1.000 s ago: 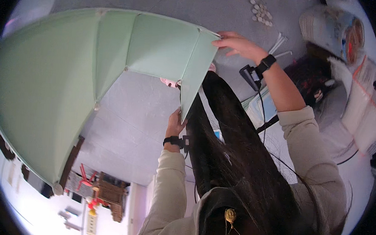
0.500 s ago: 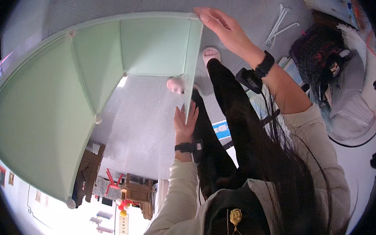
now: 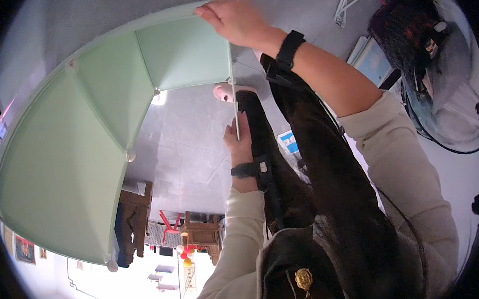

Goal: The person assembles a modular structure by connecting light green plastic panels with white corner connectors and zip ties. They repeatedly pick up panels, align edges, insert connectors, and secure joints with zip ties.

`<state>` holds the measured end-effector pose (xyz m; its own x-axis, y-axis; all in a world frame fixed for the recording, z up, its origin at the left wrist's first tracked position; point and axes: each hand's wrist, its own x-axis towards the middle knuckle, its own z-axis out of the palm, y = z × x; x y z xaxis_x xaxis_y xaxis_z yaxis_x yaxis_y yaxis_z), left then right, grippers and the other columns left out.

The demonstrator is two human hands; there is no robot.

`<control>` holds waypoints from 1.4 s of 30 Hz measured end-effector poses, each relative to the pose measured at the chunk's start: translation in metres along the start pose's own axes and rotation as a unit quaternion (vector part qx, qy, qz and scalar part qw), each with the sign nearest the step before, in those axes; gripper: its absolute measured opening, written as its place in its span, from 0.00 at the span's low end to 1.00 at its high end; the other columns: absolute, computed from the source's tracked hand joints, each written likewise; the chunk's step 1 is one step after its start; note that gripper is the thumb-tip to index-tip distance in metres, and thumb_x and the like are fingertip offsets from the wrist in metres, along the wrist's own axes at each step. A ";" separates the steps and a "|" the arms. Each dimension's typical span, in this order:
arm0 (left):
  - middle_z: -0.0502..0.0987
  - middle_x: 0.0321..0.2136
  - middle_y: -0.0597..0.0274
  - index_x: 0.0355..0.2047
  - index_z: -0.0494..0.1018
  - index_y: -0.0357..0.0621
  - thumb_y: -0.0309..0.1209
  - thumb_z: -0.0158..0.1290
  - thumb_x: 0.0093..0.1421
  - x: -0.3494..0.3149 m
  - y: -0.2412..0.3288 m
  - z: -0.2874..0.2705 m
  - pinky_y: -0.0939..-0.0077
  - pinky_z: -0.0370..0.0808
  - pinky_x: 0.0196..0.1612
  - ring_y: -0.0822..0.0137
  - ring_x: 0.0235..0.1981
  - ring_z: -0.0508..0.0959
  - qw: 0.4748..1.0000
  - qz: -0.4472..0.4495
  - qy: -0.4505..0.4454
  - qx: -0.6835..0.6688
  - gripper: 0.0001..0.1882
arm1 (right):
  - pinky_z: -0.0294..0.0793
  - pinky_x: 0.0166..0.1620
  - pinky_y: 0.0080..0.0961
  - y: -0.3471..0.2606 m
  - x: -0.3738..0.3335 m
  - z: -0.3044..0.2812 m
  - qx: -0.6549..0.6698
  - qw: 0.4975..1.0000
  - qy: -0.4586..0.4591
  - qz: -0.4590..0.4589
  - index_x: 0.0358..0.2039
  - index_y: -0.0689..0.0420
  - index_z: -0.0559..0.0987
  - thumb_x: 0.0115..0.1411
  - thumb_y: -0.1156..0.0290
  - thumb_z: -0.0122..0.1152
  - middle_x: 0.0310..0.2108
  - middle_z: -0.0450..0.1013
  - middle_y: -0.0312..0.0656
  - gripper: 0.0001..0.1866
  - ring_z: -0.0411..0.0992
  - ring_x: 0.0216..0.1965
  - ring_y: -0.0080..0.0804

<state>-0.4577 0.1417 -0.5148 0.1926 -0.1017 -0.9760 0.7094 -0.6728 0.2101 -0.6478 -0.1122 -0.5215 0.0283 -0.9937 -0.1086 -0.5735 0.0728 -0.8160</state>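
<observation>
A large pale green panelled structure (image 3: 69,155) fills the left side, its flat panels joined along seams with round white connectors (image 3: 130,155) at the corners. My right hand (image 3: 237,22) is closed over the far right corner of its rim, thumb on the inner face and the other fingers hidden behind. Lower down, my left hand (image 3: 239,141) pinches the near end of the end panel (image 3: 235,108), which appears almost edge-on. Both wrists carry black straps with small devices.
Wooden furniture (image 3: 135,220) and a red stool (image 3: 169,224) stand beyond the structure's lower side. At right are a dark mesh bag (image 3: 405,33) and a clear plastic-looking heap (image 3: 448,102). White rods (image 3: 344,8) lie on the grey floor (image 3: 185,140). My slippered foot (image 3: 224,91) is beside the panel.
My right hand has shifted left along the rim and now wraps over the corner. The end panel looks narrower, more edge-on. My left hand has moved slightly up and closed on its end.
</observation>
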 end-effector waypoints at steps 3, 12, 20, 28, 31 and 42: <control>0.73 0.44 0.45 0.47 0.66 0.20 0.27 0.36 0.66 -0.018 0.000 0.005 0.74 0.71 0.52 0.61 0.48 0.74 0.881 0.166 -0.054 0.441 0.18 | 0.72 0.35 0.45 0.002 -0.001 -0.004 0.009 1.000 -0.009 -0.002 0.31 0.62 0.79 0.65 0.56 0.43 0.24 0.73 0.53 0.23 0.72 0.27 0.53; 0.78 0.32 0.53 0.36 0.73 0.25 0.34 0.51 0.61 -0.024 0.007 0.017 0.79 0.71 0.39 0.70 0.36 0.77 0.775 0.236 0.024 0.585 0.17 | 0.72 0.34 0.44 0.007 0.010 0.001 0.021 1.000 0.004 -0.011 0.28 0.63 0.78 0.65 0.55 0.44 0.25 0.74 0.53 0.23 0.73 0.28 0.53; 0.74 0.39 0.46 0.46 0.62 0.18 0.36 0.51 0.62 -0.004 -0.007 0.003 0.77 0.71 0.44 0.64 0.41 0.74 0.989 0.130 -0.027 0.069 0.26 | 0.71 0.35 0.36 0.001 0.013 -0.019 0.029 0.996 -0.085 0.015 0.40 0.58 0.77 0.66 0.53 0.42 0.30 0.74 0.52 0.21 0.73 0.33 0.47; 0.71 0.42 0.38 0.49 0.56 0.18 0.27 0.52 0.60 0.021 0.017 0.021 0.69 0.72 0.49 0.56 0.48 0.73 0.904 -0.099 0.012 -0.415 0.25 | 0.71 0.39 0.35 0.003 0.046 -0.035 -0.021 0.996 -0.092 -0.011 0.43 0.60 0.75 0.66 0.51 0.41 0.32 0.75 0.51 0.24 0.74 0.37 0.47; 0.70 0.42 0.41 0.47 0.61 0.26 0.42 0.39 0.66 0.021 -0.008 0.018 0.64 0.72 0.50 0.54 0.47 0.72 0.953 0.203 -0.060 0.217 0.25 | 0.71 0.42 0.31 0.011 0.040 -0.034 -0.017 0.996 -0.085 0.024 0.47 0.59 0.75 0.66 0.50 0.42 0.36 0.76 0.51 0.25 0.75 0.40 0.44; 0.67 0.49 0.55 0.53 0.59 0.40 0.42 0.38 0.67 0.020 -0.005 0.010 0.54 0.64 0.57 0.57 0.52 0.67 0.962 -0.143 -0.146 -0.182 0.21 | 0.68 0.43 0.31 0.015 0.050 -0.042 -0.012 0.988 -0.108 0.110 0.44 0.61 0.76 0.63 0.44 0.45 0.35 0.76 0.47 0.29 0.73 0.39 0.35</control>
<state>-0.4644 0.1357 -0.5364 -0.2059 -0.1883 -0.9603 0.9059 -0.4078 -0.1142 -0.6892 -0.1644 -0.5151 0.0726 -0.9126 -0.4023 -0.6046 0.2805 -0.7455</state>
